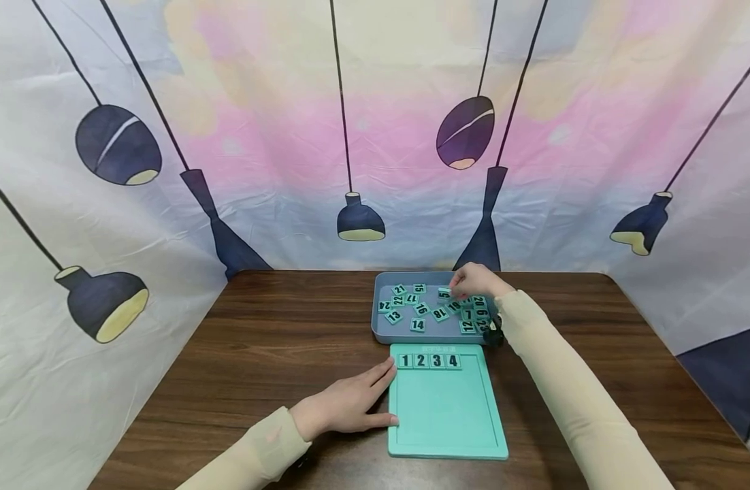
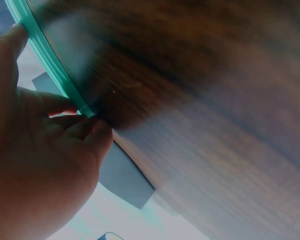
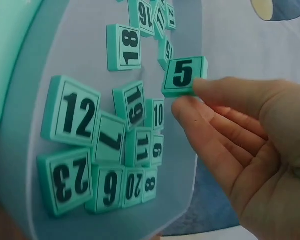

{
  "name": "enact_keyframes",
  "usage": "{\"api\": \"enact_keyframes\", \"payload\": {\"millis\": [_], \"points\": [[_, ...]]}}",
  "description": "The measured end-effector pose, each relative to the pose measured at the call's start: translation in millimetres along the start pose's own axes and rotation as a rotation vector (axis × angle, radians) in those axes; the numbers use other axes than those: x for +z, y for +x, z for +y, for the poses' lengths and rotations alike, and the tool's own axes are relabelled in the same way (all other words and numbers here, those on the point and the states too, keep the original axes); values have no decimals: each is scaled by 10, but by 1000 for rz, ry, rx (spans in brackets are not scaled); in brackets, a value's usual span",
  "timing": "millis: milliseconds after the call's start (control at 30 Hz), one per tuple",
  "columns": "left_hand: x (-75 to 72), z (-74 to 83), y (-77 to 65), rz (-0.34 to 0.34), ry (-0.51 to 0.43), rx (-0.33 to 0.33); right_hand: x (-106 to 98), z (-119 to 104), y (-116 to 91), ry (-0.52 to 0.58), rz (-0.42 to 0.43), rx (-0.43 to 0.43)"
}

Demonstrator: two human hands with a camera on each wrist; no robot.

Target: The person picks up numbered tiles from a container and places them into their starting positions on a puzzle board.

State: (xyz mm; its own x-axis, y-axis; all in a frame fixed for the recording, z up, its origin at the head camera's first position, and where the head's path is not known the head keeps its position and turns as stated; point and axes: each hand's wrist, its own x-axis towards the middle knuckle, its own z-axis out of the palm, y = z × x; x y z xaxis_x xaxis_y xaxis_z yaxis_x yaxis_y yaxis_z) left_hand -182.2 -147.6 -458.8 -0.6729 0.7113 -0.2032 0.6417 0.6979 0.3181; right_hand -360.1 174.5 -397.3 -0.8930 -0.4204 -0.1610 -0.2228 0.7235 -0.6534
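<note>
In the right wrist view, my right hand (image 3: 255, 125) pinches a green number tile (image 3: 184, 75) marked 5 between thumb and fingertips, over the grey-blue tray (image 1: 384, 333). The head view has that right hand (image 1: 473, 280) above the tray's back part. A green board (image 1: 442, 415) lies in front of the tray, with tiles 1, 2, 3 and 4 (image 1: 452, 361) in a row along its top edge. My left hand (image 1: 350, 401) lies at the board's left side, fingers extended and fingertips touching its rim. The left wrist view shows the left hand (image 2: 50, 135) against the board's green edge (image 2: 50, 55).
Loose number tiles lie scattered in the tray, among them tile 14 (image 1: 418, 324) and tile 13 (image 1: 393, 316); others cluster at its right end, such as tile 12 (image 3: 72, 110). A brown wooden table (image 1: 277, 327) carries everything. Behind hangs a cloth (image 1: 289, 224) printed with lamps.
</note>
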Motion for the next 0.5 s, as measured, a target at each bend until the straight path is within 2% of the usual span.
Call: {"api": "enact_keyframes", "payload": {"millis": [167,500], "points": [[4,3,15,-4,2,-3,-47,-4,-210,24,44,-20],[-17,31,-1,6,21,-8,-94,-1,-587,171,82,-6]]}}
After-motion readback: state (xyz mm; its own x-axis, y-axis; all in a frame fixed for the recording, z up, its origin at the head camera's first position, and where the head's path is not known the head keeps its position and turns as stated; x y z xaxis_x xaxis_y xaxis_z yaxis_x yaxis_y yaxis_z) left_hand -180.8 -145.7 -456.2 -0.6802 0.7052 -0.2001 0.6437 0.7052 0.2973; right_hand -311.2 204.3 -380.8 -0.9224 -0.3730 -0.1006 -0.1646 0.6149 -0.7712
